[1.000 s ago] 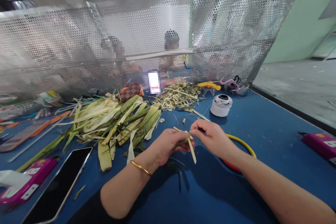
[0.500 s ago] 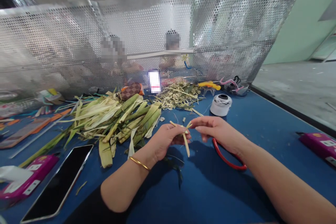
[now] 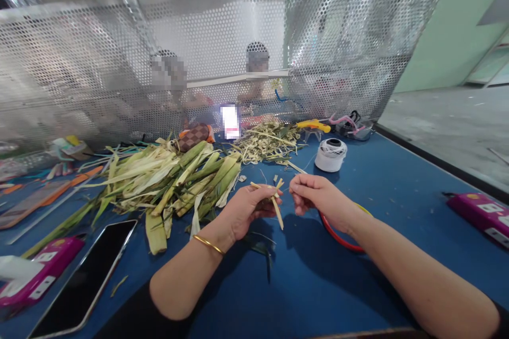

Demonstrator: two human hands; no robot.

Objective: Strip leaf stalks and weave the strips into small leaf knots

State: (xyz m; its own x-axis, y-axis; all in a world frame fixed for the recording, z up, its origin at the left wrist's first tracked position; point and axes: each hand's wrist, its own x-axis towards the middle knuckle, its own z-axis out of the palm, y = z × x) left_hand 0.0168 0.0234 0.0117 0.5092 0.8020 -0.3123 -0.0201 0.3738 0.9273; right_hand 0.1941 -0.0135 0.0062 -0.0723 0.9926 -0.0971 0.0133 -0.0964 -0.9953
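My left hand [image 3: 252, 206], wearing a gold bangle [image 3: 209, 245], pinches narrow pale husk strips [image 3: 279, 214] that cross each other near the fingertips. Just to its right, my right hand [image 3: 312, 193] is closed, thumb against curled fingers. A fine thread [image 3: 287, 190], faint in the picture, runs between the hands at the right fingertips. Behind the right hand stands a spool of white thread [image 3: 331, 155]. Under the right wrist lies a red loop [image 3: 338, 239], partly hidden by the forearm, with a yellow curve beside it.
A heap of green and pale husks [image 3: 170, 180] lies at left, with shredded strips [image 3: 268, 143] behind. A black-screened phone [image 3: 85, 278] and purple packs [image 3: 43, 270] sit at front left and right. A perforated screen [image 3: 222, 26] stands at the back; people sit behind it.
My right hand has drawn slightly away from the strips, its fingers curling from extended to closed. My left hand still holds the crossed strips. The view has shifted slightly.
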